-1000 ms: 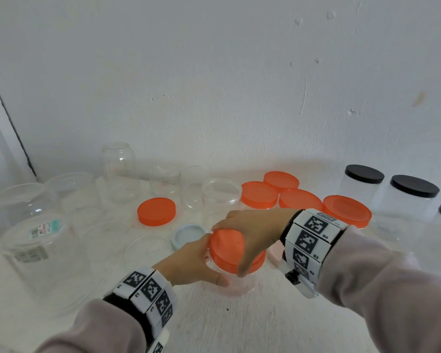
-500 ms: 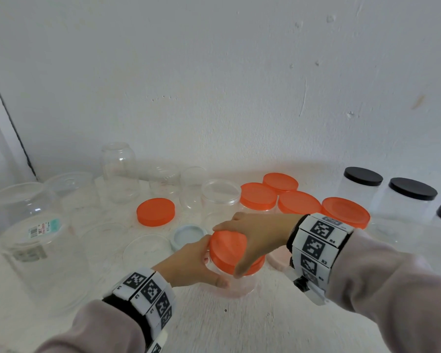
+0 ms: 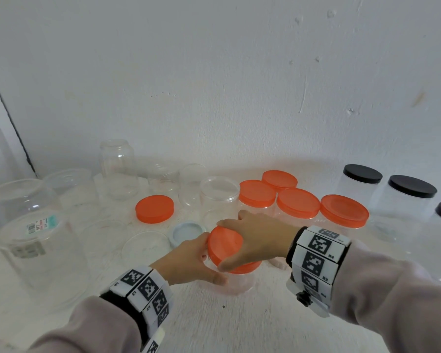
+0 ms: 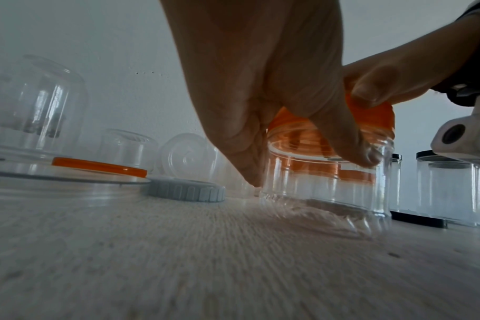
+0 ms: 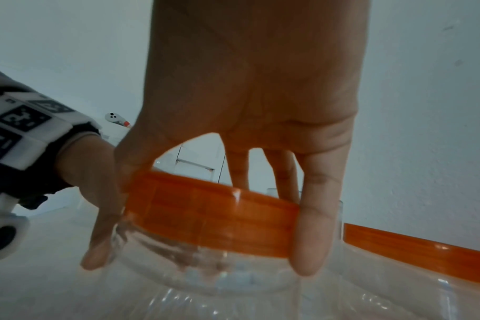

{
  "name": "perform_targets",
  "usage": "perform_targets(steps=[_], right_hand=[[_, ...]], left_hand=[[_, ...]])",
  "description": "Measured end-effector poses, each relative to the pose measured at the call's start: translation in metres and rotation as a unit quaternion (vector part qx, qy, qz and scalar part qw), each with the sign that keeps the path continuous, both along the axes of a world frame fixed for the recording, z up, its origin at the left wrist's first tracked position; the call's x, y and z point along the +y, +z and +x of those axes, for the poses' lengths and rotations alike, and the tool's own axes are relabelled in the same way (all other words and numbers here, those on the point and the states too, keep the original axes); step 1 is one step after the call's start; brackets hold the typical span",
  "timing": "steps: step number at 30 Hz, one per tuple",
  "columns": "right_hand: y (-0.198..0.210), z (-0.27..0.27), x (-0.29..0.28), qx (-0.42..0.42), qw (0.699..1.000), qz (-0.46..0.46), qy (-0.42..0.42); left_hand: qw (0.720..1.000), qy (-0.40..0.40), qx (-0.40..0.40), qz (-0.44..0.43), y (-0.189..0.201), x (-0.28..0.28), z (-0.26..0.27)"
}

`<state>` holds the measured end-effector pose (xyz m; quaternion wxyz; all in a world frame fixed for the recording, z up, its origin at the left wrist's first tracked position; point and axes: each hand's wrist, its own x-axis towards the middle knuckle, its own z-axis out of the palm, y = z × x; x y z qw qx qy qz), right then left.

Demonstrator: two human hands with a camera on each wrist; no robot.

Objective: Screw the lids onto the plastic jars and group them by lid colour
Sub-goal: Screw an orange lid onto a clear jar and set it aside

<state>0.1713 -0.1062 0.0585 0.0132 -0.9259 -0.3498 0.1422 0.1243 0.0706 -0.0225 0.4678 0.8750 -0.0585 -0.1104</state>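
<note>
The small clear jar (image 3: 236,285) stands near the middle of the tabletop (image 3: 239,327), its walls faint and largely hidden by both hands. The left hand (image 3: 189,261) grasps its side; the right hand (image 3: 255,240) curls over the tilted orange lid (image 3: 224,245) on its mouth. Whether the threads have caught is hidden. Orange-lidded jars (image 3: 298,207) stand beyond, black-lidded jars (image 3: 413,192) far right, one cut off

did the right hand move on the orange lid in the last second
Yes, slightly. The right hand gripping the orange lid has turned: its wristband has swung away from the nearest capped orange jar, while the lid stays beside the pale blue lid.
</note>
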Motion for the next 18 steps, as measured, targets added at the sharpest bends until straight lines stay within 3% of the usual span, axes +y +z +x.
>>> perform_targets(steps=[7, 18], right_hand=[[0.0012, -0.0003, 0.0036, 0.018, 1.0, -0.022, -0.014], [0.0049, 0.005, 0.0053, 0.038, 0.999, -0.024, 0.003]], left_hand=[[0.998, -0.021, 0.042, -0.037, -0.0008, -0.0005, 0.0012], [1.0, 0.006, -0.017, 0.021, -0.0012, -0.0026, 0.0034]])
